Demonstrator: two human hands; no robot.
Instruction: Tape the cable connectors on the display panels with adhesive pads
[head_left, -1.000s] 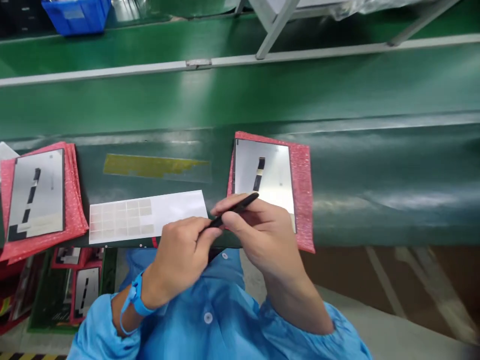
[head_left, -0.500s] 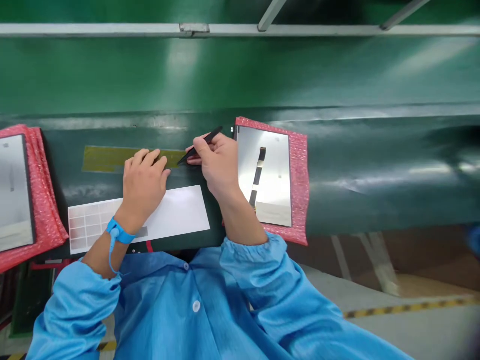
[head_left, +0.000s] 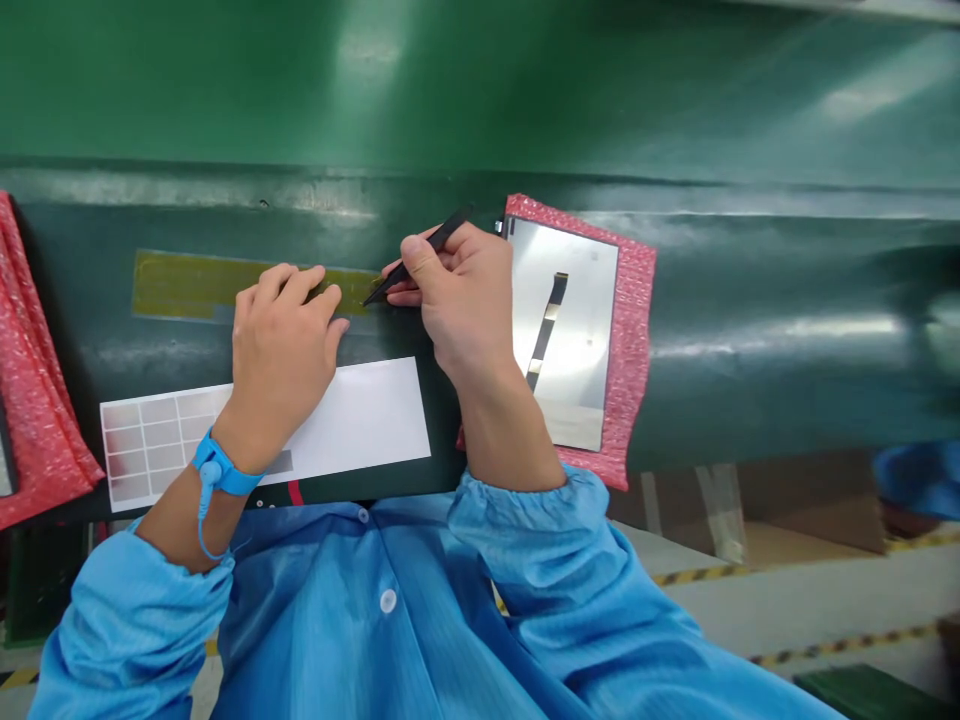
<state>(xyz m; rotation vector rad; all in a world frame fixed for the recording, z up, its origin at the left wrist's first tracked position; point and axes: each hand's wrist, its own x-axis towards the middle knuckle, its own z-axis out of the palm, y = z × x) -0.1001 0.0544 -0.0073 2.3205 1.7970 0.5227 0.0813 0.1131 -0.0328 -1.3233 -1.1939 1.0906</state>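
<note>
My right hand (head_left: pixel 469 295) is closed on slim black tweezers (head_left: pixel 421 254). Their pointed tip rests at the right end of a translucent amber film strip (head_left: pixel 199 285) that lies flat on the green mat. My left hand (head_left: pixel 285 335) lies over the same strip with its fingers apart, pressing on it and hiding part of it. Below the left wrist is a white label sheet (head_left: pixel 375 415), partly covered by that arm, with silvery rectangles at its left end. Just right of my right hand sits a silver display panel (head_left: pixel 577 340) with a dark flex cable (head_left: pixel 549 318) on its back.
Pink bubble wrap (head_left: pixel 634 340) lies under the panel. More pink bubble bags (head_left: pixel 37 400) are stacked at the left edge, with a sliver of another panel. The green mat (head_left: pixel 750 300) ends at a front edge; a cardboard box (head_left: pixel 810 500) stands below on the right.
The camera view has shifted, so the panel sits further right and the left stack is mostly out of frame. Both hands remain at the amber strip, with the tweezers' tip still at its right end.
</note>
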